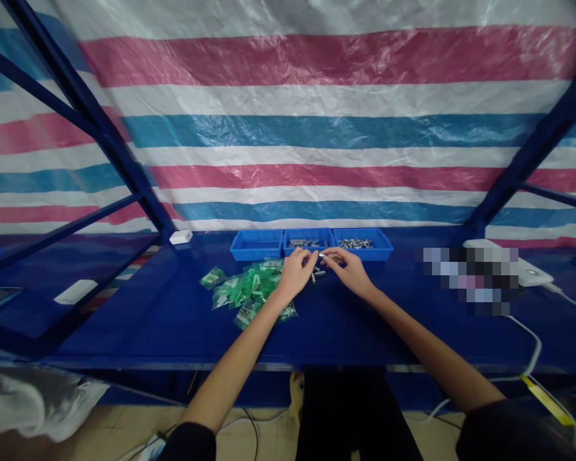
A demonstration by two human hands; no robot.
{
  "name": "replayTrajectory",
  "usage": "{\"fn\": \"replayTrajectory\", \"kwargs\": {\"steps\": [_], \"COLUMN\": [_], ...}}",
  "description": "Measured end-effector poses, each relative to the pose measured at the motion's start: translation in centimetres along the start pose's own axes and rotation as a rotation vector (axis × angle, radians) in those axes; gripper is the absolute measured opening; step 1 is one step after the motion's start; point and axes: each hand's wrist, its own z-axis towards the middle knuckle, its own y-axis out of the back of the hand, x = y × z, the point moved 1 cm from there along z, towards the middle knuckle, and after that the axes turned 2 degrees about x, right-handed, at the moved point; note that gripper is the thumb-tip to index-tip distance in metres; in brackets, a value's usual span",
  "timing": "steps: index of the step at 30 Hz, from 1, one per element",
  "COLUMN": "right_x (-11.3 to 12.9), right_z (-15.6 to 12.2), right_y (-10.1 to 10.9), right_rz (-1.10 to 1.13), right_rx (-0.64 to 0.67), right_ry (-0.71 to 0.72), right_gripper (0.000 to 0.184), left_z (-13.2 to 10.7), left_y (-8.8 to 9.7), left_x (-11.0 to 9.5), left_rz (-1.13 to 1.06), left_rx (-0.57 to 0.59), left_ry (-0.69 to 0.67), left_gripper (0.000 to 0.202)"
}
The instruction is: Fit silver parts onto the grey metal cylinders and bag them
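Note:
My left hand point(297, 272) is over the right edge of a pile of small clear-and-green plastic bags point(249, 285), its fingers curled together. What those fingers hold, if anything, I cannot make out. Facing it, my right hand point(349, 270) pinches a small pale metal piece point(322, 255) between thumb and fingers. Below the gap between the hands, a few short metal cylinders point(319, 274) lie on the blue table. Just behind stands the middle blue bin point(307, 233), with metal cylinders in it. Several bags contain small parts.
Beside the middle bin are a left blue bin point(256, 255) and a right blue bin point(379, 250) with small metal parts. A white adapter point(181, 237) stands back left. At right are a white box point(532, 275) with a cable, and a blurred-out patch. Blue posts point(125, 169) flank the table.

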Motion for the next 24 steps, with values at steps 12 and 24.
{"fn": "replayTrajectory", "kwargs": {"steps": [12, 24], "right_x": [0.5, -0.5], "right_z": [0.1, 1.6], "right_y": [-0.4, 0.6], "right_rz": [0.247, 0.351], "right_rx": [-0.103, -0.073], "right_ry": [-0.11, -0.175], "right_gripper": [0.028, 0.055], "left_z": [-0.6, 0.0], "left_y": [-0.4, 1.0], "left_x": [-1.0, -1.1], "left_rz": [-0.135, 0.181], "left_rx": [0.245, -0.034], "left_ry": [-0.009, 0.017], "left_gripper": [0.053, 0.022]}}
